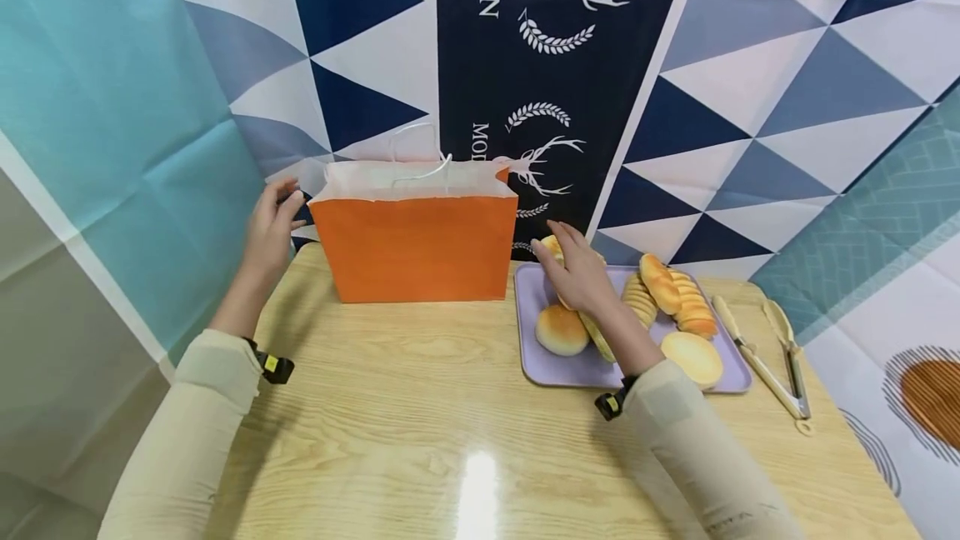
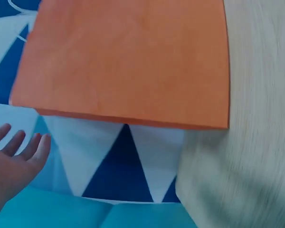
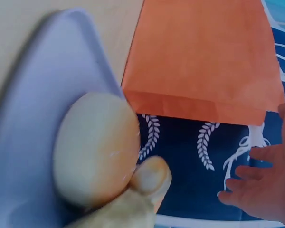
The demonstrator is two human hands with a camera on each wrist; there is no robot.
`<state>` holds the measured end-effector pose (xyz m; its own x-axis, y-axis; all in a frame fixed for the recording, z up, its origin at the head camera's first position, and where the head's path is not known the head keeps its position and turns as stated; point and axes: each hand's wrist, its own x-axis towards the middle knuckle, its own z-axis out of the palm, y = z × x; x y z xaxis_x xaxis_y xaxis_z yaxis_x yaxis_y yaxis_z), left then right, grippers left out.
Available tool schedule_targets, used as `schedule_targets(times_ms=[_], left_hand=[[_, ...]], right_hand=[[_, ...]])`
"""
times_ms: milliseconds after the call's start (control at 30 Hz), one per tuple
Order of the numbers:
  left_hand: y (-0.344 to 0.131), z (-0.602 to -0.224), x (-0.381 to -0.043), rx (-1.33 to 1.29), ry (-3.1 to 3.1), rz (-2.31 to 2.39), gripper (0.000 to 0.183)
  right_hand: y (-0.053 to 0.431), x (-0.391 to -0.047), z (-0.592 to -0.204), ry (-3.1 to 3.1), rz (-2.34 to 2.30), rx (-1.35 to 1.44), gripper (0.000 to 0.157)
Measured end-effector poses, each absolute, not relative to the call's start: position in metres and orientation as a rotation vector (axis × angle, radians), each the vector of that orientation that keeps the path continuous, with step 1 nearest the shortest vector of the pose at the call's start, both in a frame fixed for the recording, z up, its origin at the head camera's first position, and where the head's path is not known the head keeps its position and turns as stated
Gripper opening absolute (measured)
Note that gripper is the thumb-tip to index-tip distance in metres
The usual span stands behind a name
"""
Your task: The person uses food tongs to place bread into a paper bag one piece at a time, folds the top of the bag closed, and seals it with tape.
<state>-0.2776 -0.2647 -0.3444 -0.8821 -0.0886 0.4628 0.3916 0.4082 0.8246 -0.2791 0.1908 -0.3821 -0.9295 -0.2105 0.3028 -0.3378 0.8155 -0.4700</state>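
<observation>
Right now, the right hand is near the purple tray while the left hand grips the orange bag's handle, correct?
The grip's wrong: the head view shows the left hand beside the orange bag, off its handle. The right hand is near the purple tray.

Wooden table [image 1: 420, 390], orange bag [image 1: 423, 248], purple tray [image 1: 551, 367], tongs [image 1: 772, 380]

near table [image 1: 405, 398] free, bag [image 1: 423, 250] beyond, tray [image 1: 543, 370] right

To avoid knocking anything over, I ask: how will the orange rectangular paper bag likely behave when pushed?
The orange rectangular paper bag probably tips easily: the right wrist view shows a narrow side. Its thin, uneven rim suggests light paper that might bend.
</observation>
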Motion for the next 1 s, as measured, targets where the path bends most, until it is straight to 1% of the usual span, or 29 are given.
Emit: schedule_targets(times_ms=[167, 367, 533, 633, 700, 1000], left_hand=[[-0.268, -0.345, -0.298, -0.199, -2.283, -1.901, 0.066], [-0.268, -0.352, -0.313, -0.202, -2.214, -2.257, 0.067], [-0.264, -0.362, -0.319, -0.273, -2.099, -2.451, 0.067], [-0.261, -0.369, -0.322, -0.322, -2.031, -2.514, 0.068], [-0.26, -0.372, -0.322, -0.358, -1.996, -2.54, 0.068], [-0.257, -0.376, -0.31, -0.405, -2.026, -2.566, 0.068]], right_hand=[[0.172, -0.302, -0.379, -2.729, 0.966, 0.461, 0.076], [0.156, -0.322, -0.377, -2.714, 1.367, 0.428, 0.082], [0.14, -0.333, -0.381, -2.561, 1.858, 0.407, 0.081], [0.13, -0.336, -0.385, -2.448, 2.111, 0.364, 0.083], [0.125, -0.337, -0.388, -2.431, 2.181, 0.321, 0.085], [0.122, -0.332, -0.392, -2.494, 2.147, 0.261, 0.09]])
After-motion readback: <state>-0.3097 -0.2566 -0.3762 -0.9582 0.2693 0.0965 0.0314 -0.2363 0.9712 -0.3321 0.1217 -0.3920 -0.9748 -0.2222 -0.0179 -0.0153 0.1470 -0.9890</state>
